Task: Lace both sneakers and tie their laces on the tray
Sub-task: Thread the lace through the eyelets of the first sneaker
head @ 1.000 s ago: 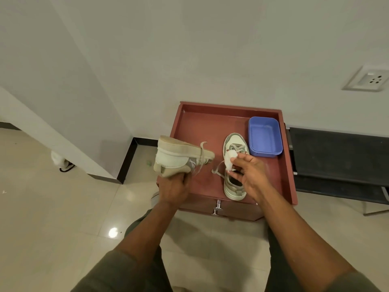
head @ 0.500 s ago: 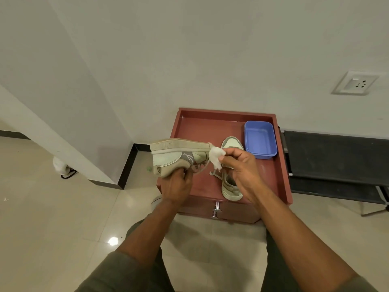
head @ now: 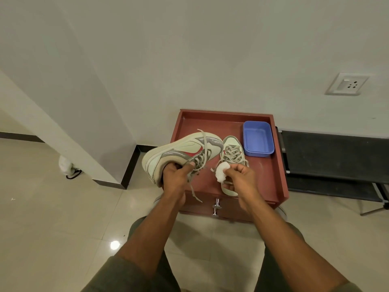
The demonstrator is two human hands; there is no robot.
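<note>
We see the left hand (head: 175,178) gripping a cream-and-grey laced sneaker (head: 181,153) above the red-brown wooden tray (head: 273,165) at frame centre; the right hand (head: 242,178) pinches a white wad (head: 222,174) over the second cream sneaker (head: 232,153), beside a blue plastic tub (head: 258,138), with beige floor tiles (head: 52,218) below.

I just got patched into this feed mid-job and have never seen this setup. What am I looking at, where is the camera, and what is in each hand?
There is no machine here: a person works with two bare hands, filmed by one wide-angle camera on their head, looking forward and down. The arms come in from the bottom edge. The left hand grips one sneaker, lifted off the surface and tipped on its side, laces hanging loose. The right hand pinches a small white wad, seemingly tissue or cloth. Below it the second sneaker lies in the red-brown tray, beside an empty blue plastic tub.
</note>
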